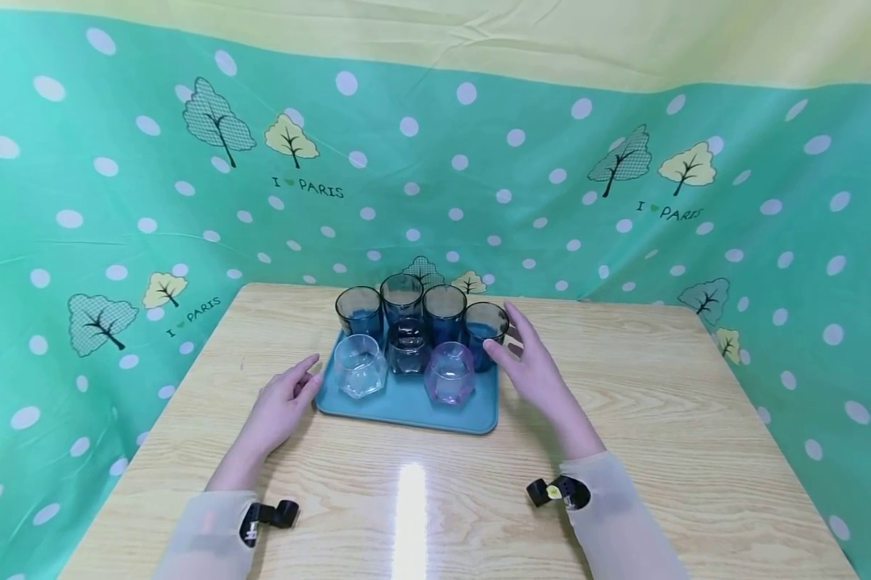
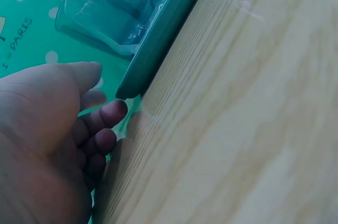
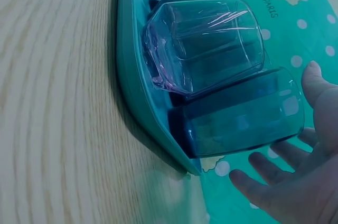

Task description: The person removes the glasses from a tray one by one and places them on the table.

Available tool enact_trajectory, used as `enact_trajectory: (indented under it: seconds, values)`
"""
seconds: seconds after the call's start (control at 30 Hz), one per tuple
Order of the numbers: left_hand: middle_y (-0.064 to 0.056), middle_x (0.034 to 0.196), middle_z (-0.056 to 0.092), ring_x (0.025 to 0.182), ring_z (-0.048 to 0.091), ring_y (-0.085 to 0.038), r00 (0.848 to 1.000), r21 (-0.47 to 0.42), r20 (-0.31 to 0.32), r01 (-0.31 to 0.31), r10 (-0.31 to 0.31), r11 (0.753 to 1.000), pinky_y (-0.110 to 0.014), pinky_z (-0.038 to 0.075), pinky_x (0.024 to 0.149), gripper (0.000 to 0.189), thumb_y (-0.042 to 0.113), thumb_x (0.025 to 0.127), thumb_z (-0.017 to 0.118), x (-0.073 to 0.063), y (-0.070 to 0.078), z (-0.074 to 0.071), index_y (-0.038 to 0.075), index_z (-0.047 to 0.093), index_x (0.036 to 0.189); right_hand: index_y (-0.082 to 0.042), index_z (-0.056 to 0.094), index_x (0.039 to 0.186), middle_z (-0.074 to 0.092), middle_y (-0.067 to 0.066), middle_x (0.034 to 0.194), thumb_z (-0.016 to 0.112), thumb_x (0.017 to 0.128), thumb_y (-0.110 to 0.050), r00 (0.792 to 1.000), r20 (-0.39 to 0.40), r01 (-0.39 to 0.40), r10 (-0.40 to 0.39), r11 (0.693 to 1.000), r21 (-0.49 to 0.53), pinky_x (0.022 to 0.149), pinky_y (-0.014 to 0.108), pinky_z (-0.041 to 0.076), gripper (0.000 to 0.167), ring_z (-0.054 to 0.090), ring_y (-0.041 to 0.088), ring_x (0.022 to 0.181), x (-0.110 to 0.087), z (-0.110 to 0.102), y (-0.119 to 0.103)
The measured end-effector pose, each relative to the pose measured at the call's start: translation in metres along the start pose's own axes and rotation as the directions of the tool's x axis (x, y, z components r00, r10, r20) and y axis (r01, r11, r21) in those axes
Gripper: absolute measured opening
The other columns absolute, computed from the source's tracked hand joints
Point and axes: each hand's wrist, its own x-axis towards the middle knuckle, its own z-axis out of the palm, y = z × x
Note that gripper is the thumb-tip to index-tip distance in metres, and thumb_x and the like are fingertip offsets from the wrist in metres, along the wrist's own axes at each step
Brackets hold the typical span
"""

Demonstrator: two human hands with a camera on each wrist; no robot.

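Tray point(image 1: 406, 412): on the table point(image 1: 696, 403); we count seven glasses point(image 1: 408, 350) standing on it.
Blue glass point(image 3: 243, 118): upright at the tray's right end.
Right hand point(image 1: 535, 372): right of the tray, fingers spread about that glass; we cannot confirm contact.
Left hand point(image 1: 279, 408): just left of the tray, fingers loosely bent, close together.

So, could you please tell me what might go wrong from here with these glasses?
The right hand is spread around one side of the rightmost blue glass; a clumsy touch might tip it. That glass stands close to the purple-tinted glass, so the two could knock together if it moves. The left hand is right by the edge of the blue tray; a bump there might shift the whole load.
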Motion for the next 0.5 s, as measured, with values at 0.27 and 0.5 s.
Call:
enact_trajectory:
  seconds: [0.27,0.5]
  values:
    - [-0.005,0.105,0.071,0.090,0.057,-0.021,1.000,0.013,-0.007,-0.017,0.017,1.000,-0.043,0.043,0.082,0.051,0.027,0.116,0.058,0.0006,-0.0019,0.0018,0.001,0.055,0.160,-0.019,0.024,0.177,0.032,0.010,0.178,0.071,0.110,-0.035,1.000,0.003,-0.006,0.006,0.999,0.050,0.123,0.054,0.039,0.084,0.040,0.041,0.158,0.0053,0.0019,0.0043]
    - [-0.003,0.104,0.072,0.088,0.057,-0.021,1.000,0.018,0.003,-0.018,0.018,1.000,-0.056,0.038,0.095,0.050,0.022,0.114,0.062,-0.0002,-0.0015,0.0017,0.001,0.056,0.159,-0.021,0.025,0.177,0.038,0.009,0.175,0.071,0.110,-0.031,1.000,0.008,0.010,-0.011,0.997,0.080,0.124,0.054,0.039,0.082,0.042,0.041,0.156,0.0079,0.0041,0.0078]
